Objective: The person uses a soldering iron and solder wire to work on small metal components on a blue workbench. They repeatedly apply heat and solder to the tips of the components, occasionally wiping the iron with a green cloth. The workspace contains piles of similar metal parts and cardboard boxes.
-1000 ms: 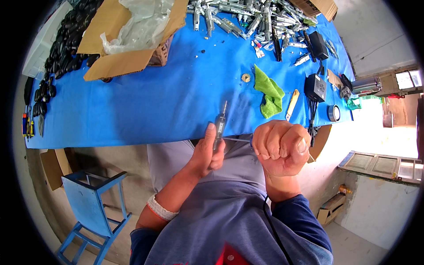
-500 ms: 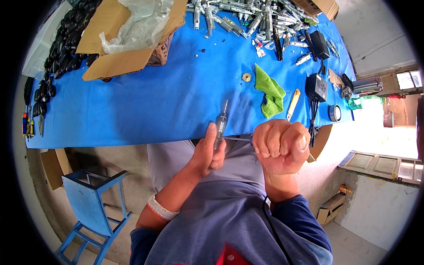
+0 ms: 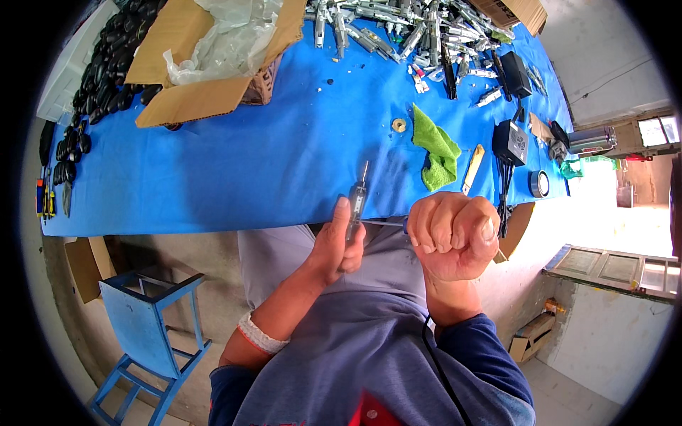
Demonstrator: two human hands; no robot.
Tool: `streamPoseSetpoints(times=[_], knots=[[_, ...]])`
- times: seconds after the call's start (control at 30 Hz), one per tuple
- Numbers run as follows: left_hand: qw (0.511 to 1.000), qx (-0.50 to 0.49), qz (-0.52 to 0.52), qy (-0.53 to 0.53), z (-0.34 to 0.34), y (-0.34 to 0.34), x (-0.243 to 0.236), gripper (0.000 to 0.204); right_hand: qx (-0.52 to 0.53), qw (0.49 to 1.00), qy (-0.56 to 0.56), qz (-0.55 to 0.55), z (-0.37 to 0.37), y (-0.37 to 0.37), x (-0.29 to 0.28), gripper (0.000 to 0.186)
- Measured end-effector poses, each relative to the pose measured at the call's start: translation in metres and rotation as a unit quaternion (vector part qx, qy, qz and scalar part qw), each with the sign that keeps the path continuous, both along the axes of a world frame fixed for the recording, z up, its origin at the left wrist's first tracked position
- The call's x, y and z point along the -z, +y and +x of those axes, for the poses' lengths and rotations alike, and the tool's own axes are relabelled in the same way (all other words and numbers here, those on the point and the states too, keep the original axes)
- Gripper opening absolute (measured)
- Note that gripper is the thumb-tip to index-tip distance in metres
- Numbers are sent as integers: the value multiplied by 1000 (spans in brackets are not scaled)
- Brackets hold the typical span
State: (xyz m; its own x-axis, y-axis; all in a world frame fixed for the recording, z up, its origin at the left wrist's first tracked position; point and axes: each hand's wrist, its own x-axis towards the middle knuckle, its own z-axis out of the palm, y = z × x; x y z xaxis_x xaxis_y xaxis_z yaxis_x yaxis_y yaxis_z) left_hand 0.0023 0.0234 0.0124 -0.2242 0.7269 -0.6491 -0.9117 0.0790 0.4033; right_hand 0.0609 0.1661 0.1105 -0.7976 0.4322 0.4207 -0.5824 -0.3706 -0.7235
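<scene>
the left hand (image 3: pixel 334 245) holds a slim metal tool (image 3: pixel 356 202) upright, thumb and fingers wrapped round its lower half, just over the near edge of the table (image 3: pixel 234 170); the right hand (image 3: pixel 455 234) is a closed fist round a screwdriver (image 3: pixel 387 224), only its thin shaft and a bit of blue handle showing, the tip meeting the side of the tool just beside the left grip; judged from this, the work on this piece is under way and not finished, since the driver is set against it and the piece is not yet put down; beyond the grip, far across the table, a heap of similar metal pieces (image 3: pixel 426 28) lies; how many are done i cannot tell; a green cloth (image 3: pixel 437 145) lies just beyond the right fist, a cardboard box (image 3: pixel 206 57) well off to the left.
</scene>
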Motion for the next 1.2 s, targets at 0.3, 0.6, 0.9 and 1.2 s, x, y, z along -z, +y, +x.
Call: streamPoseSetpoints(times=[0.3,0.6,0.9,1.2], knots=[[1000,-6,1,-17,0,3,0,66,5,1000,-6,12,-1,0,-2,44],[1000,-7,-3,-10,1,3,1,66,12,1000,-11,2,-1,1,-2,45],[1000,-2,-5,-9,0,3,1,66,7,1000,-10,10,-2,1,-3,45],[1000,-4,-1,-10,1,3,-1,66,2,998,-27,53,-1,-2,-9,45]])
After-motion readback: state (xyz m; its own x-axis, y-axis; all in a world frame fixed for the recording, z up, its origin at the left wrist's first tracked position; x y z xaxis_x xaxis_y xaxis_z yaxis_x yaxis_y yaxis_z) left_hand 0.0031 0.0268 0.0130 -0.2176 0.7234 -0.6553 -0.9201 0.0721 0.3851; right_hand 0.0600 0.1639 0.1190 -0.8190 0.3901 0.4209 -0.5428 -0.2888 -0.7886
